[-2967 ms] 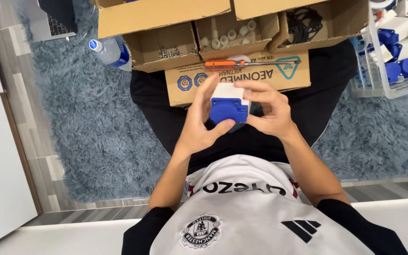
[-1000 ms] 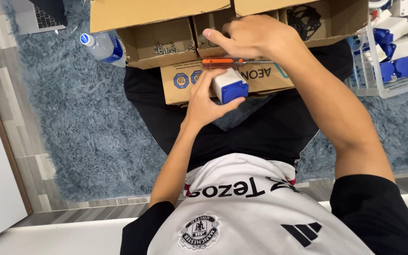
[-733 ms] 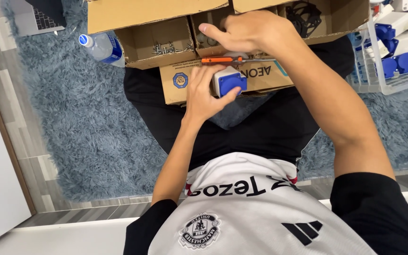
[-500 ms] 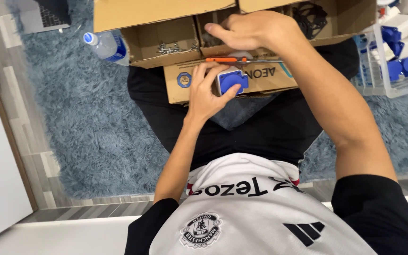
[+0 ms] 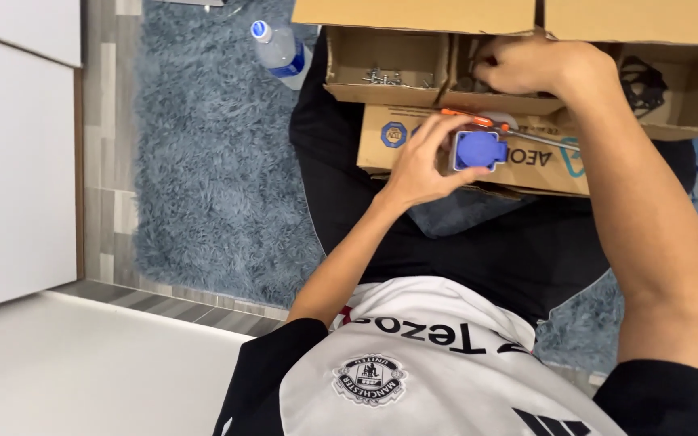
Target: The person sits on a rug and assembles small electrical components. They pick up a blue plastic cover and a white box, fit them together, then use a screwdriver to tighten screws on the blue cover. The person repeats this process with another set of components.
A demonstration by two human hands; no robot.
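Left hand [image 5: 423, 165] wrapped around a small blue socket housing [image 5: 478, 150], thumb and fingers clamped on its sides, round blue face turned up toward the camera. Held just above the lap, in front of the printed cardboard box [image 5: 478, 153]. Probably light, rigid moulded plastic: stiff enough to pinch hard, smooth enough to twist in a loose grip, so best taken by the flat side walls rather than by the recessed round face. Likely tolerant of a short drop, though any thin clips or pins inside could snap.

Right hand [image 5: 539, 66] reaching farther out, fingers curled down into a compartment of the open cardboard tray [image 5: 385, 89]; whether closed on anything there, cannot tell, fingertips hidden behind the divider. Small metal screws [image 5: 385, 77] scattered in the neighbouring compartment to its left, tiny and easy to fumble. Orange-handled screwdriver [image 5: 494, 127] lying across the box edge between both hands. Beyond, clear water bottle [image 5: 280, 52] with blue cap lying on the shaggy grey-blue rug [image 5: 203, 161].
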